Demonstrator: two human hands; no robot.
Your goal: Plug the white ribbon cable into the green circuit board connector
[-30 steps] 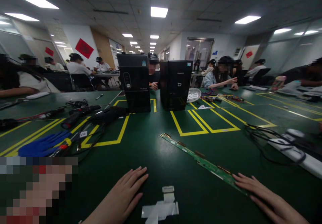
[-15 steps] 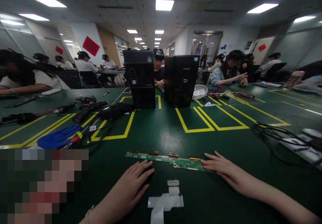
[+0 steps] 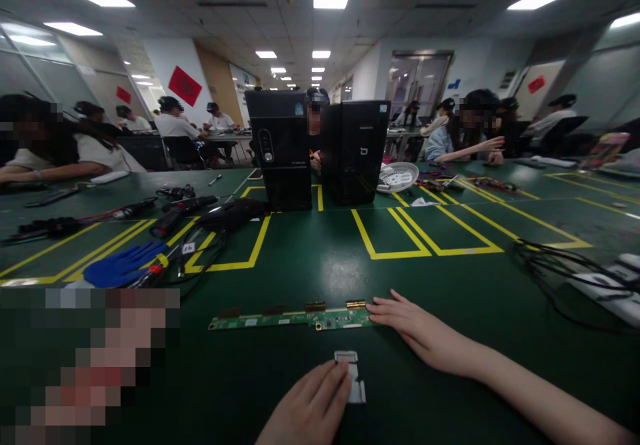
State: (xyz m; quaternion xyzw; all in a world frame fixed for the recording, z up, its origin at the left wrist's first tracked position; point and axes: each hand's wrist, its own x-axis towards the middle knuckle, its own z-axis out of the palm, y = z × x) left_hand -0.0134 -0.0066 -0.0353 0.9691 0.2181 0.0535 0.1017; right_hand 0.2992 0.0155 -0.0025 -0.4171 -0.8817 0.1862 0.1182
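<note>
A long narrow green circuit board [image 3: 287, 317] lies flat on the dark green table [image 3: 320, 258] in front of me. My right hand [image 3: 413, 325] rests open on the table with its fingertips against the board's right end. My left hand [image 3: 310, 408] lies flat and open over pale ribbon-like strips [image 3: 351, 373] near the front edge, covering most of them.
Two black computer towers [image 3: 280, 148] [image 3: 357, 150] stand behind yellow floor-tape boxes. Blue glove [image 3: 123, 265], screwdrivers and black cables lie at left. A white power strip with cables [image 3: 607, 278] is at right. A white basket [image 3: 397, 176] sits farther back. Other people sit at tables around.
My right hand slid the circuit board leftward and turned it crosswise in front of me. My left hand moved right onto the pale strips.
</note>
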